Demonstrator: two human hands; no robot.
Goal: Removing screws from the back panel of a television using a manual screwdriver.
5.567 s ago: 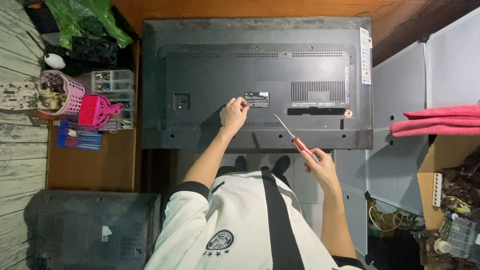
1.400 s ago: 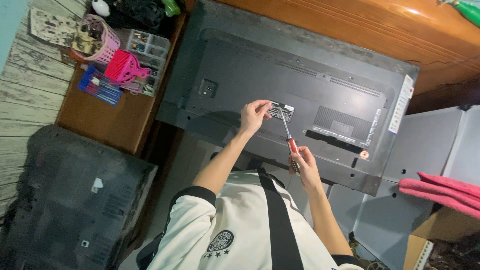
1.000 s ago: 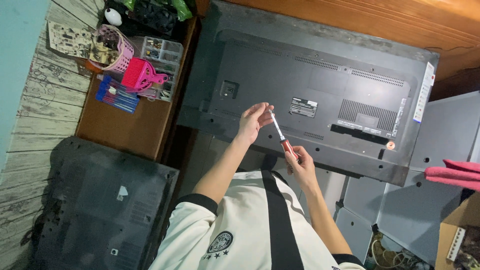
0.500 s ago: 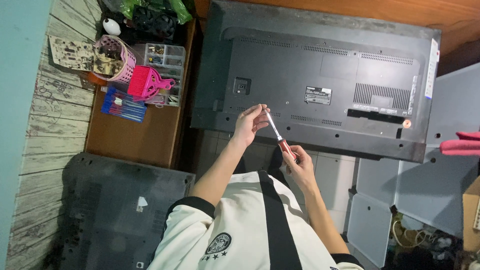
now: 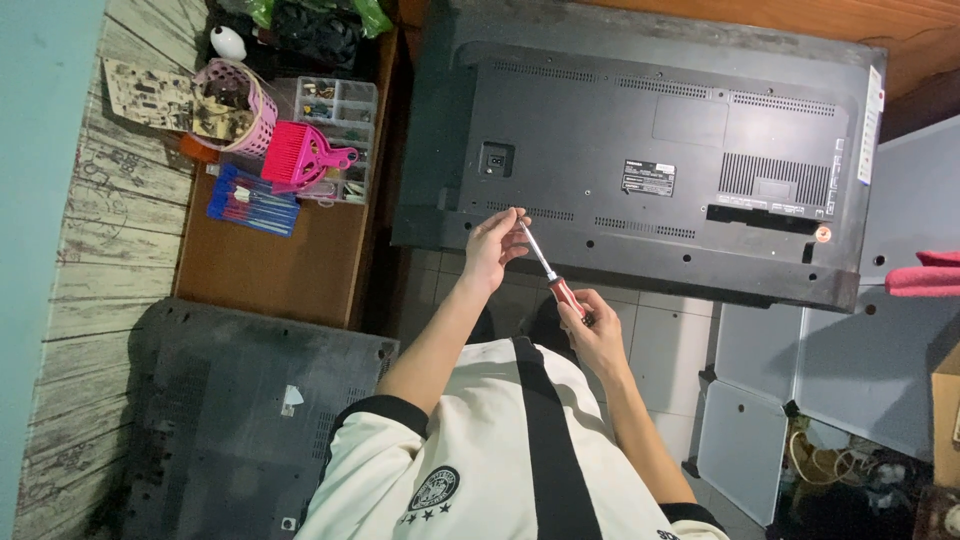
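Now our right hand (image 5: 592, 330) is closed on the screwdriver (image 5: 548, 272) handle while our left hand (image 5: 493, 250) pinches its tip at the TV (image 5: 650, 150) back's lower edge. If the tip, seemingly near a screw hole, slips, it could scratch the panel.

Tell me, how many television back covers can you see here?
2. One grey back cover is on the television by the hands, screwdriver at its lower edge; another lies detached, lower left. Others may be out of view.

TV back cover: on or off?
On. The dark back cover sits flush on the TV, lying face down. The left hand steadies the screwdriver tip at its lower edge; the right hand holds the handle.
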